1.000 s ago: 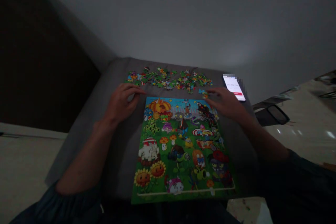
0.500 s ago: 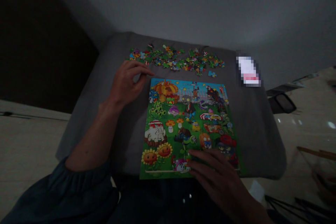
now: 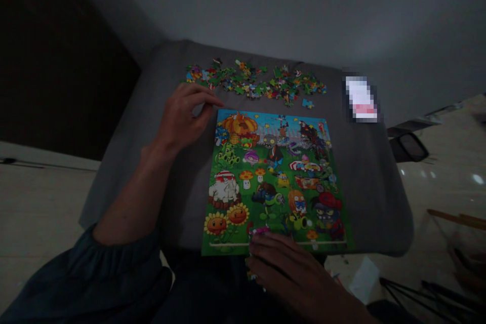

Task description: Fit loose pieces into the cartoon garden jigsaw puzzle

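Head view: the right hand (image 3: 292, 273) curls over the lower edge of the jigsaw picture board (image 3: 273, 182), its fingers (image 3: 266, 245) bunched; whether they grasp anything cannot be told. The left hand (image 3: 184, 116) is loosely curled, empty, just beside the board's top-left corner. Loose jigsaw pieces (image 3: 254, 81) lie beyond the board, leaving its surface uncovered; one separate piece (image 3: 308, 104) sits nearer. A pixelated phone (image 3: 360, 98) lies rightward on the grey cushion (image 3: 372, 202). Nothing stands between hands and board.

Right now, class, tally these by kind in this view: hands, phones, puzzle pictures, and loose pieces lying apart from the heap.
Hands: 2 (left hand, right hand)
Phones: 1
Puzzle pictures: 1
Loose pieces: 1
Total: 5
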`<state>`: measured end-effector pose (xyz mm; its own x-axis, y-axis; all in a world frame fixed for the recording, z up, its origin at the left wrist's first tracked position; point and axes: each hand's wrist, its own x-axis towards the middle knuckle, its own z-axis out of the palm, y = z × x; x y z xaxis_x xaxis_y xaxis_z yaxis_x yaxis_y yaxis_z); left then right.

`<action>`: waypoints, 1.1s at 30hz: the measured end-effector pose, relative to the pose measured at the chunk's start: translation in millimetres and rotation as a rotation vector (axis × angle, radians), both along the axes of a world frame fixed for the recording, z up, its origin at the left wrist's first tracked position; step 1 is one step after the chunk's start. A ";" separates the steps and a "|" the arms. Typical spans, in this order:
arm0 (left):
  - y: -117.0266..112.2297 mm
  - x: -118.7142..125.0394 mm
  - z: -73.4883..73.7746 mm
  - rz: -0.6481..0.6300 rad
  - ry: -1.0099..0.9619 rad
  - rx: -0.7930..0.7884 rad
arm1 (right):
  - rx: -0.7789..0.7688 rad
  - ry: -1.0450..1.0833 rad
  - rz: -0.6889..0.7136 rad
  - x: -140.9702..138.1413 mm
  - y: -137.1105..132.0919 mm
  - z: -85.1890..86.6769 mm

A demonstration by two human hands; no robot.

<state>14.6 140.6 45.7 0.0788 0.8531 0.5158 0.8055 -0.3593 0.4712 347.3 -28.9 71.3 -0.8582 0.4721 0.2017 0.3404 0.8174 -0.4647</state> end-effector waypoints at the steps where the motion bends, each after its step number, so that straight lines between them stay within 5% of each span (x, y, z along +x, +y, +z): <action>1: 0.5 0.1 -1.5 -0.002 -0.002 0.015 | 0.003 0.004 0.003 0.4 -0.2 -0.5; 15: 3.3 0.0 -7.7 -0.015 0.012 0.111 | 0.025 0.023 -0.246 2.1 1.4 -9.1; 26: 4.5 0.8 -7.0 -0.006 0.006 0.090 | 0.117 -0.045 -0.379 96.7 22.4 -6.8; 33: 4.9 -2.8 -11.3 0.048 0.045 0.068 | 0.065 -0.093 -0.345 105.6 8.3 -23.8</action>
<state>11.7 145.6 34.4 0.0632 0.8192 0.5700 0.8421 -0.3503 0.4101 452.9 -20.7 47.6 -0.6670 0.7256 0.1691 0.6397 0.6741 -0.3692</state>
